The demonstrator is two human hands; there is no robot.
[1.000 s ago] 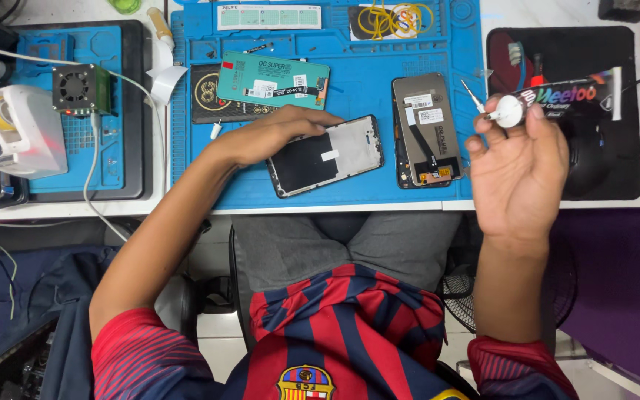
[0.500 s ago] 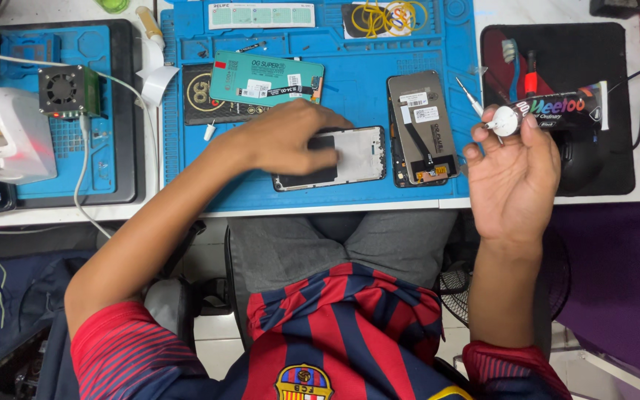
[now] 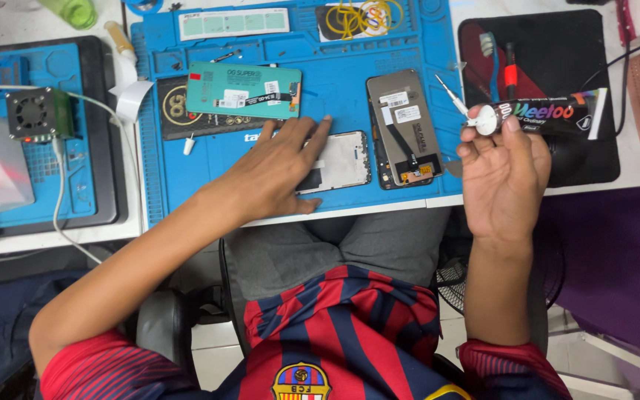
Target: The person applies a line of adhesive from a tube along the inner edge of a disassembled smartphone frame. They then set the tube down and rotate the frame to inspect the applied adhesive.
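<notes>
Two hands: left hand (image 3: 279, 174) flat on phone frame (image 3: 338, 161); right hand (image 3: 505, 174) grasping glue tube (image 3: 550, 115).

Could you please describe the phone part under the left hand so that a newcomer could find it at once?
On the blue mat, near its front edge, the left hand presses a phone frame. Unlike the grey screen panel beside it, it is white-rimmed and half covered by fingers.

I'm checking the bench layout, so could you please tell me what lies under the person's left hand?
The left hand rests flat on a phone frame lying on the blue work mat. The frame's right part shows, pale inside with a dark rim; its left part is covered by the palm and fingers.
</notes>
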